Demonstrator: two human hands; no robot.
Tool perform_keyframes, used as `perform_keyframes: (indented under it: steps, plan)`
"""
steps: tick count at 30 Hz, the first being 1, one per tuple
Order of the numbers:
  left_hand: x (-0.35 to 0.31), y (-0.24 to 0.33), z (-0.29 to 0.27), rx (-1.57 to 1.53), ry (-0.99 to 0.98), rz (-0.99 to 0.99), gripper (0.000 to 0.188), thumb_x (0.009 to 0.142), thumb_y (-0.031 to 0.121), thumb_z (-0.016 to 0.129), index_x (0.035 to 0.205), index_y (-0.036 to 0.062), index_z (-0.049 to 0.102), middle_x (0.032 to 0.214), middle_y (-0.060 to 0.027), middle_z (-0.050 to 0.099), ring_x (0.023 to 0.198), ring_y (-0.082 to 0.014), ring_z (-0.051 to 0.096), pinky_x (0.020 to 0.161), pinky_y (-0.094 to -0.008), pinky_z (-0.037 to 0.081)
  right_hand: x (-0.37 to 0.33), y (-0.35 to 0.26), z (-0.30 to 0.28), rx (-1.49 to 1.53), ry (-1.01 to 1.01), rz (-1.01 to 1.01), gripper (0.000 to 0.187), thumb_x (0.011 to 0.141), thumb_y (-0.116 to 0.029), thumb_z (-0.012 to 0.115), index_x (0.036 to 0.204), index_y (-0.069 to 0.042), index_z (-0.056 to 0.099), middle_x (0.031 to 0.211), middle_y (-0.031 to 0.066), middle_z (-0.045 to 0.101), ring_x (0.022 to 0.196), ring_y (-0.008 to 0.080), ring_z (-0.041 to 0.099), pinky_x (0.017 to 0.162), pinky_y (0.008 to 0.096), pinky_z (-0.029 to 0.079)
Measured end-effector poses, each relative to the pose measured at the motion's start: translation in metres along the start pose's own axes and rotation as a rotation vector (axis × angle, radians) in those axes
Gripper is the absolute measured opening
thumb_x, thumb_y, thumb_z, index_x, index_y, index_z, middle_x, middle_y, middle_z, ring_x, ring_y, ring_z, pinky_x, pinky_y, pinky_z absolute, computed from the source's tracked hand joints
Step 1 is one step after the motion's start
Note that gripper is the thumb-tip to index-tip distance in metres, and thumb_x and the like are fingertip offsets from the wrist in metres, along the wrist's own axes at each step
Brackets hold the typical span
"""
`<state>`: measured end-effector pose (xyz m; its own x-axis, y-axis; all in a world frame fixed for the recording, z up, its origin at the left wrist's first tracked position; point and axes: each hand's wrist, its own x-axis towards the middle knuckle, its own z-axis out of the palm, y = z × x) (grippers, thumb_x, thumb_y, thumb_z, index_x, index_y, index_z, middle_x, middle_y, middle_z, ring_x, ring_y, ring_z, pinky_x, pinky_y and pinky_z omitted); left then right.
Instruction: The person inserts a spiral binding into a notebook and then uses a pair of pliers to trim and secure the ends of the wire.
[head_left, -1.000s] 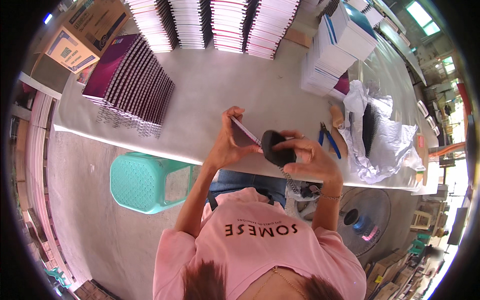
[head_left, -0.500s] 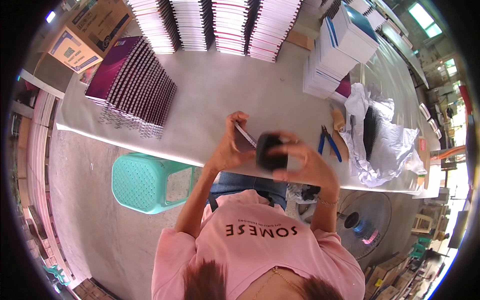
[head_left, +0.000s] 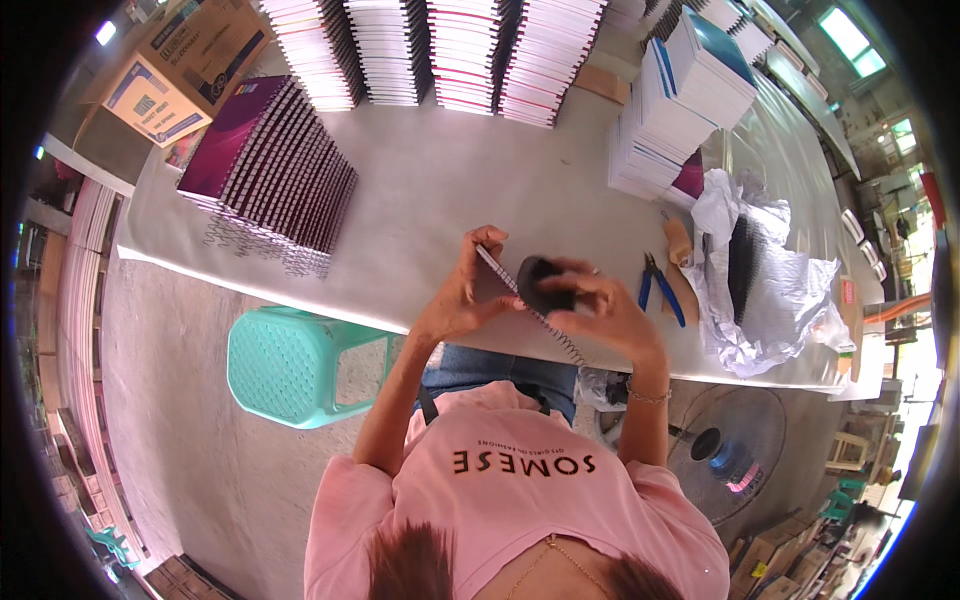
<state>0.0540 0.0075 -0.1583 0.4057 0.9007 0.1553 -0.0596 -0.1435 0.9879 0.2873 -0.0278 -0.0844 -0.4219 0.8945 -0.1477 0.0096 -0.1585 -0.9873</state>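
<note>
My left hand (head_left: 455, 295) grips a notebook (head_left: 496, 268) at the table's front edge, its punched spine turned up toward me. A thin wire coil (head_left: 563, 340) runs along the spine and trails loose beyond its lower right end. Fingers of my right hand (head_left: 612, 318) are curved around a dark, rounded block (head_left: 538, 284), held against the coil side of the spine. Motion blurs this block, and I cannot make out its exact kind. The notebook's cover is mostly hidden by my left hand and the edge-on angle.
Blue-handled pliers (head_left: 660, 290) lie right of my hands, beside crumpled white wrapping (head_left: 790, 290) with dark coils. A stack of maroon coil-bound notebooks (head_left: 280, 160) stands left, coil ends sticking out. Tall book stacks (head_left: 462, 60) line the back. A green stool (head_left: 285, 365) is below the table edge.
A loose coil tail has come into sight below my right hand. The notebook's spine has turned slightly more into view, and the right hand with the dark block has shifted a little.
</note>
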Motion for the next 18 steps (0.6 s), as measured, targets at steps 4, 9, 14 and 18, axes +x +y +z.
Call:
perform_keyframes:
  steps: [4,9,14,18]
  plan:
    - [0.000,0.008,0.001,0.042,0.012,0.039,0.083,0.068,0.014,0.087,0.133,0.0103,0.036,0.123,-0.0060,0.042,0.116,-0.0209,0.042,0.103,-0.0325,0.031,0.003,-0.006,0.006,-0.321,0.072,-0.014,0.045,0.079,-0.020,0.080,0.117,0.000,0.067,0.136,0.0130,0.048,0.123,0.0227,0.050,0.102,0.0331,0.041]
    - [0.000,0.010,0.000,0.026,-0.006,0.066,0.080,0.068,0.005,0.082,0.133,0.0099,0.036,0.123,-0.0062,0.041,0.116,-0.0211,0.041,0.103,-0.0321,0.031,-0.002,-0.017,0.010,-0.022,-0.061,-0.052,0.046,0.077,-0.022,0.081,0.117,-0.003,0.068,0.135,0.0137,0.049,0.123,0.0229,0.051,0.101,0.0349,0.042]
    - [0.001,0.006,-0.003,0.012,-0.055,0.029,0.079,0.067,-0.001,0.077,0.134,0.0093,0.035,0.124,-0.0063,0.041,0.116,-0.0211,0.041,0.103,-0.0321,0.031,0.004,-0.021,0.013,-0.235,-0.023,-0.046,0.045,0.077,-0.024,0.082,0.115,-0.005,0.069,0.134,0.0136,0.049,0.123,0.0223,0.050,0.104,0.0368,0.040]
    - [0.003,0.001,-0.001,-0.042,-0.043,0.037,0.075,0.070,0.006,0.081,0.132,0.0083,0.037,0.123,-0.0060,0.041,0.114,-0.0210,0.042,0.102,-0.0323,0.032,0.014,-0.010,0.006,-0.355,0.065,-0.082,0.046,0.078,-0.026,0.081,0.116,-0.005,0.067,0.135,0.0187,0.049,0.125,0.0302,0.049,0.106,0.0401,0.039]
